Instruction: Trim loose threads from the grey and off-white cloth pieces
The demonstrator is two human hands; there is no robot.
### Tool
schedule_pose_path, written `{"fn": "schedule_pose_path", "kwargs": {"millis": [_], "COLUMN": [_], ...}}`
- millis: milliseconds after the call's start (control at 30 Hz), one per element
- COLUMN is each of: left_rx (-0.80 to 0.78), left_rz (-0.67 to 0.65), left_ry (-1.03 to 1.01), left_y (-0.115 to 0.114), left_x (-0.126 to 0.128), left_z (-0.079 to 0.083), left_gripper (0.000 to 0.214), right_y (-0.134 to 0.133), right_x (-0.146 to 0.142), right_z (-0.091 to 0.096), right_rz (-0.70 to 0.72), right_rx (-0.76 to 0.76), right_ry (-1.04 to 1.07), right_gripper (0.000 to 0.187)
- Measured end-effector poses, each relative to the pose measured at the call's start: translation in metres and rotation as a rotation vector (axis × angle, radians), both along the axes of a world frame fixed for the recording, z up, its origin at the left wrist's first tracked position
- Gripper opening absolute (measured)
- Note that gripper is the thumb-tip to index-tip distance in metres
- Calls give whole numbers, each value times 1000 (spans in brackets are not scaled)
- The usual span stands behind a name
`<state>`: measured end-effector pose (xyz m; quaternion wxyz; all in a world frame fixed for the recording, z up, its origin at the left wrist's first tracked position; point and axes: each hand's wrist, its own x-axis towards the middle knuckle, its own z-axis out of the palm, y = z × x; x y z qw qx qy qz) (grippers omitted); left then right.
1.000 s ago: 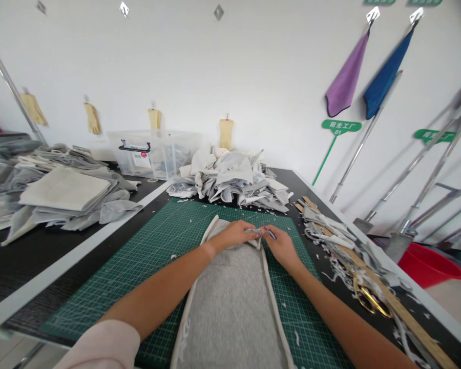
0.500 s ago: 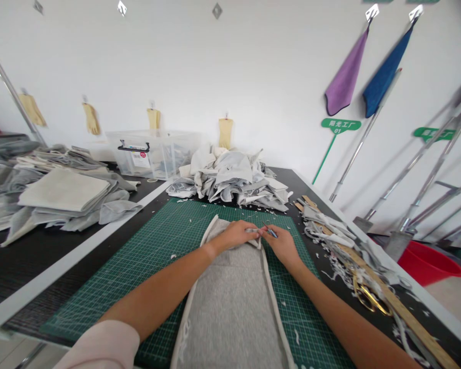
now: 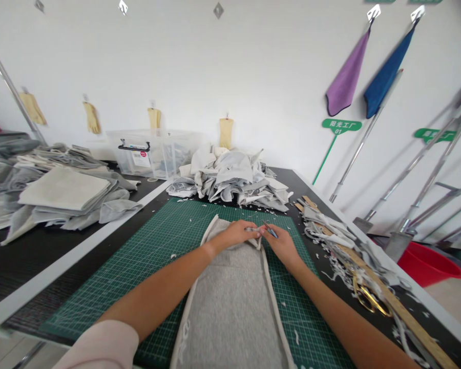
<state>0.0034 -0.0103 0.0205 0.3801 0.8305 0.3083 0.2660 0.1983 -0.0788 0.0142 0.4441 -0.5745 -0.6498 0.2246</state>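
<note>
Left hand (image 3: pixel 236 233) grip pinching grey fabric panel (image 3: pixel 230 312), right hand (image 3: pixel 283 247) grip closed on small blue-handled tool (image 3: pixel 271 230)

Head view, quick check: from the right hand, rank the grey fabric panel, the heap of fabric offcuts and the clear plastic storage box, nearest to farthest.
1. Grey fabric panel: directly under the right hand.
2. Heap of fabric offcuts: straight ahead, past the far edge of the green cutting mat.
3. Clear plastic storage box: behind the heap, to its left.

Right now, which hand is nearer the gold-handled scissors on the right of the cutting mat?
Right. The right hand lies left of the scissors, which sit beyond the cutting mat's edge; the left hand is further left.
</note>
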Motion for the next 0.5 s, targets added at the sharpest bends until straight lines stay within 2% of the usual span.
{"fn": "schedule_pose_path", "kwargs": {"millis": [267, 500], "left_rx": [52, 36], "left_rz": [71, 30], "left_ry": [5, 3], "left_y": [-6, -7], "left_x": [3, 1], "left_z": [-2, 1], "left_gripper": [42, 45], "right_y": [-1, 5], "right_x": [0, 6], "right_z": [0, -9], "right_rz": [-108, -57], "right_rx": [-30, -30], "right_ry": [-138, 47], "right_gripper": [36, 39]}}
